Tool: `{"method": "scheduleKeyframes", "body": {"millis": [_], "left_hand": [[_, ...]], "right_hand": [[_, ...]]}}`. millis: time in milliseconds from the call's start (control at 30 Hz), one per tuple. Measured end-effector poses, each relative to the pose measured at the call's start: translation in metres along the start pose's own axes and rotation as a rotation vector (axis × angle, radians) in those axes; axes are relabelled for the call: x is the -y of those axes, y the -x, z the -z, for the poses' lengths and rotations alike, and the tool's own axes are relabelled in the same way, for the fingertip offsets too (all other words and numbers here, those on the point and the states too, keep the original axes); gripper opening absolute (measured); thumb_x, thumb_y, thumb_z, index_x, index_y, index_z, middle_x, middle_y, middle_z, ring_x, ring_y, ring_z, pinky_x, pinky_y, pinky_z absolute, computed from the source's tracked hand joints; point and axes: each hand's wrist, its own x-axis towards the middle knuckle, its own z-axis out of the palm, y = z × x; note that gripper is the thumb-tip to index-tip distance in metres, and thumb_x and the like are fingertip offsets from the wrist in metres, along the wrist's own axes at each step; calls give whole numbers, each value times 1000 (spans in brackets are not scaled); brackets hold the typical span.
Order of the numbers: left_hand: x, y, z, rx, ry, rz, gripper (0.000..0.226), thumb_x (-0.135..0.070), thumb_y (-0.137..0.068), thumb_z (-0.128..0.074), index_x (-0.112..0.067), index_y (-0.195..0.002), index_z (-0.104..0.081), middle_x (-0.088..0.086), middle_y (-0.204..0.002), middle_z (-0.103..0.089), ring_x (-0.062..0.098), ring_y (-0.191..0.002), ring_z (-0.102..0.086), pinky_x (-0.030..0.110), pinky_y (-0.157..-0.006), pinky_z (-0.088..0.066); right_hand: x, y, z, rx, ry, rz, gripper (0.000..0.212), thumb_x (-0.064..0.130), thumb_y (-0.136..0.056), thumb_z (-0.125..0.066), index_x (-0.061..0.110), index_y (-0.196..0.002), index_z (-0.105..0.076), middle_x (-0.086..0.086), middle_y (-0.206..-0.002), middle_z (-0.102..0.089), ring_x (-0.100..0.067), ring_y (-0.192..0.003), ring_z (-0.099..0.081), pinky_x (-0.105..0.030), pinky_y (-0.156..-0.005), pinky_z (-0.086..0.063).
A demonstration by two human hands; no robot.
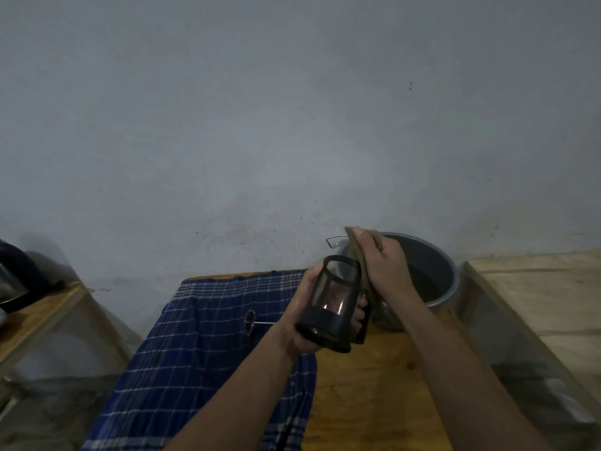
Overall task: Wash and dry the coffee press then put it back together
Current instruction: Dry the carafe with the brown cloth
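My left hand (300,315) grips the coffee press carafe (333,302), a glass cylinder in a black frame, tilted with its mouth up and away from me, above the wooden table (367,385). My right hand (380,265) holds a brown cloth (356,252) bunched against the carafe's rim and right side. The plunger (252,322), a thin metal rod with a round filter disc, lies on the blue checked cloth (208,353) to the left of the carafe.
A grey metal basin (432,271) with dark water stands at the table's back right, against the wall. A wooden bench (536,304) is to the right. On the left, a wooden shelf (42,314) carries a dark object.
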Motion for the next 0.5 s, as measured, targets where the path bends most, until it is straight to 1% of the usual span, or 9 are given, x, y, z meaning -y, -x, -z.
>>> {"method": "scheduleKeyframes", "body": {"millis": [33,100,167,233,267,333,367,433,500], "left_hand": [[-1,2,-1,-16,-24,15,62,-61,-81,-56,-7,-108,-71,12,-101,-69,22,-89,-65,33,-85,-52],[-9,3,-5,-132,-159,21,58,-57,-78,-63,-10,-112,-70,13,-104,-70,25,-94,-64,37,-87,-50],[-18,2,-10,-236,-455,-2,59,-54,-77,-68,-13,-119,-65,11,-110,-70,26,-100,-65,39,-87,-52],[-26,2,-19,-229,-676,-40,54,-52,-74,-71,-16,-113,-66,7,-108,-71,24,-102,-66,37,-86,-53],[-28,3,-23,-224,-722,-59,45,-49,-75,-71,-18,-108,-66,4,-104,-72,23,-101,-67,35,-84,-53],[-28,5,-21,-203,-712,-87,27,-39,-83,-69,-20,-101,-66,2,-98,-72,20,-95,-67,33,-80,-53],[-27,8,-19,-164,-647,-93,25,-37,-84,-68,-18,-101,-66,2,-97,-72,19,-90,-68,32,-77,-53],[-23,14,-11,-68,-437,-107,36,-38,-77,-70,-14,-104,-65,6,-97,-71,19,-85,-69,30,-73,-55],[-24,16,-9,82,-259,-106,53,-41,-72,-77,-10,-112,-61,11,-106,-66,23,-93,-65,34,-80,-54]], "right_hand": [[0,0,-1,-19,35,35,43,34,-97,-49,1,-72,-64,-1,-54,-50,-6,-44,-46,-13,-47,-41],[1,-2,1,-71,128,97,47,32,-96,-51,0,-63,-60,-14,-54,-52,-10,-45,-43,-12,-46,-36],[6,-4,4,-128,240,141,47,31,-96,-52,-5,-68,-63,-23,-63,-60,-12,-48,-46,-10,-47,-37],[7,-4,4,-159,277,170,43,29,-96,-52,-5,-73,-66,-23,-68,-64,-7,-50,-47,-6,-48,-37],[7,-2,4,-158,269,169,42,28,-95,-53,-5,-74,-66,-23,-69,-64,-7,-51,-48,-7,-49,-37],[6,-1,6,-65,196,129,41,34,-94,-55,-3,-77,-65,-19,-68,-61,-12,-54,-51,-11,-51,-40],[7,-1,9,16,154,84,40,37,-92,-56,1,-80,-66,-13,-69,-61,-13,-57,-55,-16,-53,-43],[15,2,21,207,2,-17,30,38,-91,-56,11,-83,-66,-2,-72,-64,-6,-58,-62,-15,-55,-48],[19,3,31,364,-280,-69,28,38,-92,-54,15,-81,-68,1,-72,-68,-7,-62,-65,-18,-61,-53]]}}
